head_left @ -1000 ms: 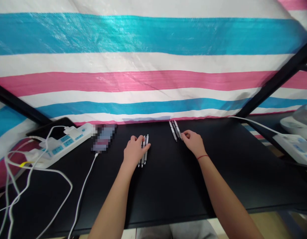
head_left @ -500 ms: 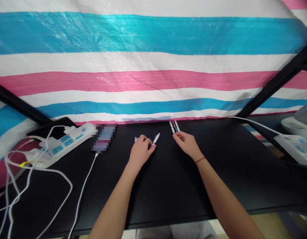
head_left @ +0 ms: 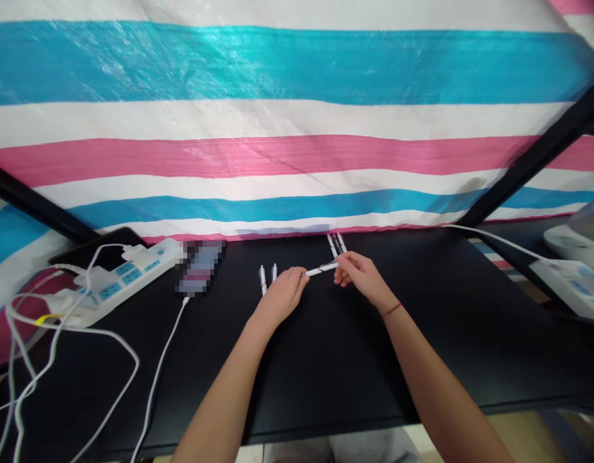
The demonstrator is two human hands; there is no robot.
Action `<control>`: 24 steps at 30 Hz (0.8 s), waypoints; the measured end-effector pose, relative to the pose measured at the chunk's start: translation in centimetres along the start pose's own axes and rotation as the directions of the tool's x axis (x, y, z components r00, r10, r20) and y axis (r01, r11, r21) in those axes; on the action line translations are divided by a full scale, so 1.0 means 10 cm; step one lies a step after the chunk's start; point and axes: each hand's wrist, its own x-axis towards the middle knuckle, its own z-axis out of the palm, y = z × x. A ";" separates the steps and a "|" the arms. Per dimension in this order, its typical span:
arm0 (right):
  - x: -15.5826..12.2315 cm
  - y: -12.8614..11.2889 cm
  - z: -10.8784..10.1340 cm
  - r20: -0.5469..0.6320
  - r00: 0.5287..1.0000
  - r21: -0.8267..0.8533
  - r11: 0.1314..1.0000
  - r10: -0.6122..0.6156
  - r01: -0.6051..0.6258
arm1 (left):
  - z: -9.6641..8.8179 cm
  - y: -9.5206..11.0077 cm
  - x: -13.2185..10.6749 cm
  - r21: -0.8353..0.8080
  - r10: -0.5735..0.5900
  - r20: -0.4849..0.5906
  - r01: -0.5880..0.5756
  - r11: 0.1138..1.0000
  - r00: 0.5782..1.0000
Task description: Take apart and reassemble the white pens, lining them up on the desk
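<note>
A white pen with dark markings point(head_left: 321, 269) is held nearly level above the black tabletop point(head_left: 326, 360). My left hand point(head_left: 288, 292) is closed on its left end. At the other end, the fingers of my right hand point(head_left: 359, 273) pinch it. Two similar white pens point(head_left: 263, 278) lie side by side just left of my left hand, their lower parts hidden behind it. Beyond my right hand, several white pens point(head_left: 332, 244) rest close together near the back edge, partly covered by the hand.
A phone point(head_left: 200, 269), blurred out, lies on the left with a white cable point(head_left: 162, 366) attached. Behind it is a white power strip point(head_left: 128, 280) with plugs and tangled cords. On the right stands another power strip point(head_left: 574, 283). A striped sheet point(head_left: 297, 154) hangs at the back.
My left hand has moved right with the pen, which has swung from slanted to nearly level. My right hand has left the row of pens and now grips its right end. Two pens at left are uncovered.
</note>
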 end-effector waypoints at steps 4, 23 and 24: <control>-0.03 -0.04 0.00 0.059 0.997 -0.033 0.998 -0.048 0.050 | -0.01 -0.03 0.02 0.007 0.026 -0.016 -0.026 1.000 1.000; 0.00 0.00 0.02 0.027 0.975 -0.050 0.975 0.220 -0.218 | 0.06 -0.06 0.06 0.280 0.141 -0.124 -0.102 0.955 0.982; 0.00 -0.01 0.03 0.026 0.973 -0.045 0.972 0.231 -0.230 | 0.07 -0.06 0.05 0.294 0.154 -0.123 -0.112 0.949 0.980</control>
